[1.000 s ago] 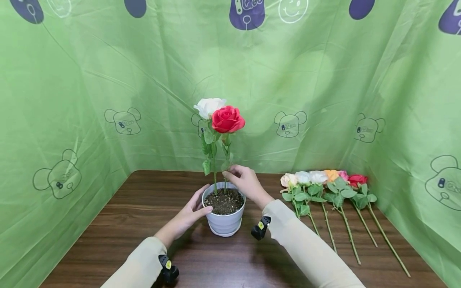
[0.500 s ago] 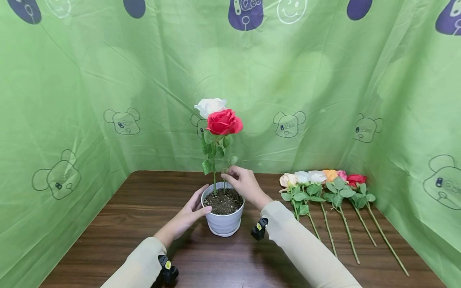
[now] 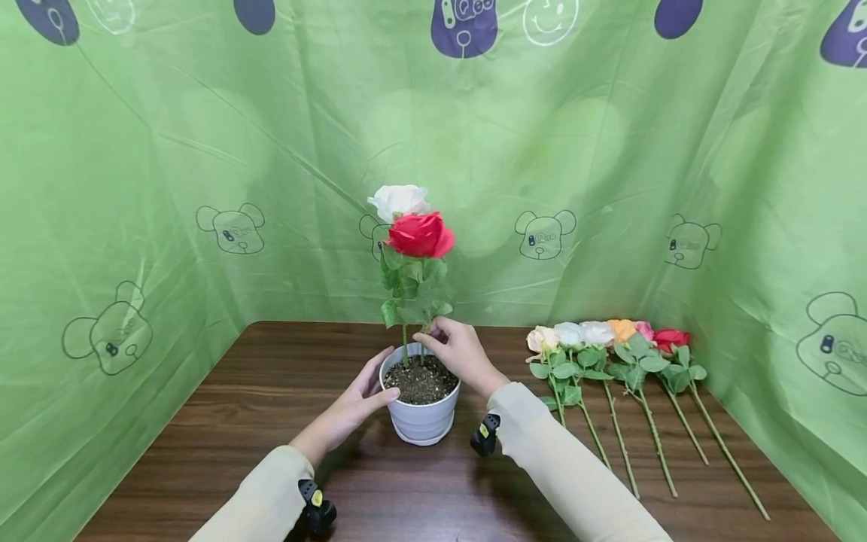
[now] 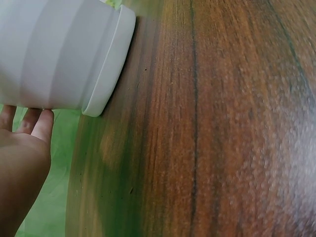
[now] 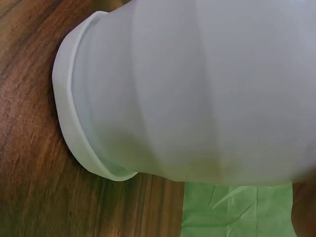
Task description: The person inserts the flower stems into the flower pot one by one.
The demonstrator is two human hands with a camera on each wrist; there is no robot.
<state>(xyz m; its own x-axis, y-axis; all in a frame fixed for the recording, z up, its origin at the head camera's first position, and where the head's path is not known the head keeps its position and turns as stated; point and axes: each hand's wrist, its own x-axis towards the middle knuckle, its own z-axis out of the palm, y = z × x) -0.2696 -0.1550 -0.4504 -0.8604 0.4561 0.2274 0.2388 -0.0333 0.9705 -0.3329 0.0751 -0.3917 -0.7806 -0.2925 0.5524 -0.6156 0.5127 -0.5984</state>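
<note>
A pale grey flower pot (image 3: 421, 421) filled with dark soil (image 3: 420, 384) stands on a saucer, also seen in both wrist views. My left hand (image 3: 355, 399) holds its left side, thumb by the front rim and fingers round the side; in the left wrist view several fingertips touch the wall. A red rose (image 3: 421, 235) stands in the pot with its stem down in the soil. The thumb and fingers of my right hand (image 3: 460, 350) pinch that stem low, just above the rim. Behind it a white rose (image 3: 398, 202) stands upright in the soil.
Several loose roses lie in a row at the right of the brown wooden table (image 3: 271, 384), among them a cream rose (image 3: 543, 339), an orange rose (image 3: 622, 329) and a red one at the right end. A green curtain (image 3: 305, 150) encloses the back and sides.
The red rose has moved down and a little left, its leaves turning. My right hand has shifted slightly down and left with the stem. The left hand and pot have stayed put.
</note>
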